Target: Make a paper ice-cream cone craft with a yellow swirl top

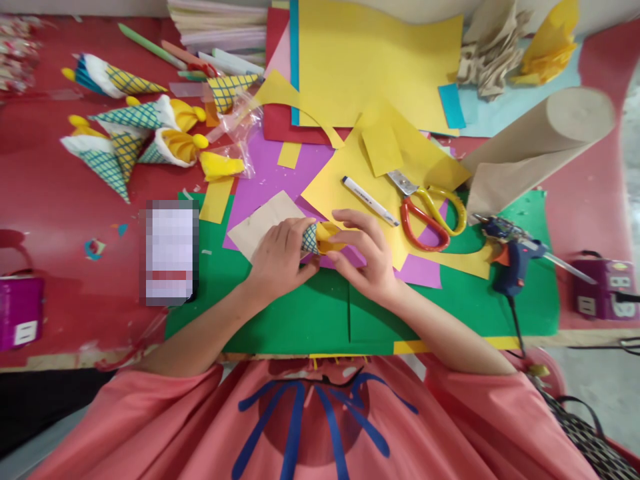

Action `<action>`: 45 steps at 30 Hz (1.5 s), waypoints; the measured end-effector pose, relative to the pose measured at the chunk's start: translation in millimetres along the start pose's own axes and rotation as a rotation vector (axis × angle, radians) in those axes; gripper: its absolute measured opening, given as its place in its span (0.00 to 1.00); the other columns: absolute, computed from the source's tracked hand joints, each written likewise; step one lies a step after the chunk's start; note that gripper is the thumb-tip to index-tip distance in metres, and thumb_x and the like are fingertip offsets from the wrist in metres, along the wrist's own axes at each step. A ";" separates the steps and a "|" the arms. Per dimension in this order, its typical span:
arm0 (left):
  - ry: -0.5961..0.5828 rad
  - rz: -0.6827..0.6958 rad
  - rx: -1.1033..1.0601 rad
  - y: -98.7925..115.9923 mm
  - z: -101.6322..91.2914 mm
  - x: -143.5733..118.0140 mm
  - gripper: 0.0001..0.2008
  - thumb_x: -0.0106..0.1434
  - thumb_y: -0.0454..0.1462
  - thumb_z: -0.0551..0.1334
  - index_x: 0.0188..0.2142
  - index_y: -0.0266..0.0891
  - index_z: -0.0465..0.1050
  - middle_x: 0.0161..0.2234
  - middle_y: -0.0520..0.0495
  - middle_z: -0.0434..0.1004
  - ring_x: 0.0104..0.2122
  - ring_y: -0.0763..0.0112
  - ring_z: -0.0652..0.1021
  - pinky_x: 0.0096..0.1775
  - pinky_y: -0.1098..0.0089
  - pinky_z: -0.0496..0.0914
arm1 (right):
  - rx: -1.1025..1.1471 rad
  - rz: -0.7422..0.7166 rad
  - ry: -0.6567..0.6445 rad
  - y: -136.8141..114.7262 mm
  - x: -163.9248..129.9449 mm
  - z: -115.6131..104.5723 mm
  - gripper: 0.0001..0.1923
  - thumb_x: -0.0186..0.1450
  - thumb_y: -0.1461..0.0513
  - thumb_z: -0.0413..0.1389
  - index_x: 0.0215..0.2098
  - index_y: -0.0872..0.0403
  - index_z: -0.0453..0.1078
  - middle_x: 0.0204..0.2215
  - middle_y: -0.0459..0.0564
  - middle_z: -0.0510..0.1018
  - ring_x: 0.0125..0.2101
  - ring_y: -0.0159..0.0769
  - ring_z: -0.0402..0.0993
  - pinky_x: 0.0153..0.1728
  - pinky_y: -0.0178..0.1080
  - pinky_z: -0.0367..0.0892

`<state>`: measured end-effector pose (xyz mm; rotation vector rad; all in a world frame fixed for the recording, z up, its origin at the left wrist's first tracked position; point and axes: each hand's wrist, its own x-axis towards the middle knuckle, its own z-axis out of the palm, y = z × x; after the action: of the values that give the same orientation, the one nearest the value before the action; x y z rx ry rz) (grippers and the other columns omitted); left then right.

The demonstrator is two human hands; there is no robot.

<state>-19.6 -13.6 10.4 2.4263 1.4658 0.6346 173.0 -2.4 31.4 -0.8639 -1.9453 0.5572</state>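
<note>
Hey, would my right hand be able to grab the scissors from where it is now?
Probably yes. The scissors lie uncovered on the yellow paper just beyond the right hand, with nothing between, but that hand is holding the paper cone.

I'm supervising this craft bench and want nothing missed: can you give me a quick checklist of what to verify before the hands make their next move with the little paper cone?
1. Cone held by both hands: ok. The left hand and right hand both grip the paper cone.
2. Yellow filling seated in the cone: cannot tell; fingers cover most of it.
3. Glue gun off the work: ok, it lies on the green sheet, right of the hands, nozzle pointing away.
4. Scissors parked: ok, lying on yellow paper beyond the right hand, untouched.
5. Pen within reach: ok, it lies just beyond the right hand.
6. Finished cones kept apart: ok, grouped at far left.
</note>
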 end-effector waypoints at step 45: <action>0.030 -0.107 -0.127 -5.1 3.5 -0.4 0.27 0.55 0.31 0.61 0.53 0.40 0.54 0.48 0.41 0.71 0.48 0.58 0.77 0.47 0.60 0.73 | -0.068 0.003 0.011 4.3 -3.2 8.2 0.03 0.66 0.66 0.54 0.38 0.53 0.69 0.48 0.57 0.73 0.50 0.41 0.72 0.47 0.47 0.72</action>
<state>-22.0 -11.5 5.2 2.2359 1.5067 0.7209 168.4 -2.3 22.7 -0.9110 -1.9629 0.4893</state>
